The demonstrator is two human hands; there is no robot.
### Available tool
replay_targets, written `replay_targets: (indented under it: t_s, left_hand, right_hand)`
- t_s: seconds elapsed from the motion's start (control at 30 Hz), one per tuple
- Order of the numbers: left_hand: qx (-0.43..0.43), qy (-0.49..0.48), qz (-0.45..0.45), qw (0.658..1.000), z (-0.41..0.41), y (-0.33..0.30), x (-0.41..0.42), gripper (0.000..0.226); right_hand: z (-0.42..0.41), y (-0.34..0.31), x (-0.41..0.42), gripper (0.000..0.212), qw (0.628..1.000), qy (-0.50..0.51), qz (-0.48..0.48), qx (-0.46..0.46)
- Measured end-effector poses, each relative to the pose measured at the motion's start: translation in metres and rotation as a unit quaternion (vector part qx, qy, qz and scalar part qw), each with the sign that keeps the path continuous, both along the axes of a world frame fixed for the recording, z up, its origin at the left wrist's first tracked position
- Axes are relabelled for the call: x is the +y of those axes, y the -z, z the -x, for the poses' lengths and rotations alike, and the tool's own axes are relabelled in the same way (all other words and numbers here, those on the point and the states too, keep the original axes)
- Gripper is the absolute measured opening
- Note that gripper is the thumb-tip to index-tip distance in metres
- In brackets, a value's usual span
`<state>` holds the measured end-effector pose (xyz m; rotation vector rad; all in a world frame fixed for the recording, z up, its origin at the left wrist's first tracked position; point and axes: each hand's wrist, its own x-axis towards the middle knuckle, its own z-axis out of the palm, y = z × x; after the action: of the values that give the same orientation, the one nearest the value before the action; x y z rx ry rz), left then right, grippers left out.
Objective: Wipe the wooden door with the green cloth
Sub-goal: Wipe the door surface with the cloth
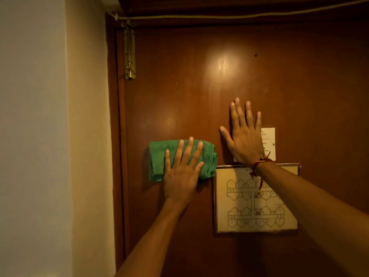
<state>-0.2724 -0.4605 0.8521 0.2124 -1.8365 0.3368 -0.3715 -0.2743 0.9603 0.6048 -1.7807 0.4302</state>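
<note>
A reddish-brown wooden door [209,92] fills most of the view. A folded green cloth [157,158] lies flat against it at mid height, left of centre. My left hand [182,170] presses on the cloth with its palm, fingers spread and pointing up. My right hand [242,136] rests flat on the bare wood to the right of the cloth, fingers apart, holding nothing. A red thread is tied round that wrist.
A framed floor plan [255,198] hangs on the door just right of the cloth and below my right hand. A small white notice [268,142] sits above it. A brass bolt [130,54] is at the door's upper left edge. A pale wall [50,136] stands left.
</note>
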Motion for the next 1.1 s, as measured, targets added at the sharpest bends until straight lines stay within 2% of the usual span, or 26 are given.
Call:
replay_targets:
  t_s: [0.1, 0.2, 0.27, 0.33, 0.43, 0.57, 0.67, 0.77, 0.9, 0.97, 1.03, 1.1]
  left_hand:
    - [-0.008, -0.004, 0.019, 1.000, -0.004, -0.045, -0.009, 0.061]
    - [0.012, 0.002, -0.013, 1.000, -0.004, -0.112, -0.010, 0.059]
    - [0.018, -0.002, -0.029, 0.999, 0.001, -0.135, -0.007, 0.059]
    - [0.026, 0.003, -0.019, 0.999, 0.005, -0.129, -0.003, 0.059]
    - [0.016, 0.010, 0.006, 1.000, 0.005, -0.083, -0.004, 0.060]
    - [0.008, -0.002, -0.029, 1.000, -0.004, 0.001, -0.014, 0.063]
    - [-0.012, -0.013, -0.034, 0.999, -0.020, 0.031, -0.030, 0.063]
    - [-0.018, -0.023, -0.037, 0.999, -0.029, -0.006, -0.046, 0.059]
    - [0.024, 0.002, -0.059, 0.998, -0.025, -0.113, -0.049, 0.057]
    - [0.027, 0.006, -0.057, 0.998, -0.022, -0.145, -0.045, 0.057]
    - [0.035, 0.013, -0.043, 0.998, -0.019, -0.141, -0.041, 0.057]
    - [0.036, 0.015, -0.017, 0.999, -0.017, -0.102, -0.042, 0.057]
  right_hand:
    - [0.004, 0.001, -0.001, 0.080, 1.000, 0.011, 0.001, 0.005]
    - [0.004, 0.002, -0.004, 0.079, 1.000, 0.007, 0.011, 0.004]
    - [0.005, 0.002, -0.005, 0.078, 1.000, 0.005, 0.016, 0.007]
    - [0.006, 0.003, -0.006, 0.078, 1.000, 0.004, 0.021, 0.012]
    - [0.006, 0.005, -0.007, 0.077, 1.000, 0.003, 0.026, 0.018]
    - [0.006, 0.004, -0.006, 0.077, 1.000, -0.001, 0.024, 0.017]
    - [0.006, 0.002, -0.004, 0.077, 1.000, -0.009, 0.020, 0.015]
    - [0.006, 0.001, -0.006, 0.077, 0.999, -0.004, 0.026, 0.022]
    - [0.008, 0.005, -0.010, 0.077, 0.998, 0.012, 0.047, 0.029]
    - [0.009, 0.006, -0.011, 0.076, 0.998, 0.016, 0.043, 0.035]
    - [0.011, 0.007, -0.009, 0.075, 0.998, 0.016, 0.039, 0.036]
    - [0.011, 0.007, -0.009, 0.076, 0.998, 0.017, 0.039, 0.037]
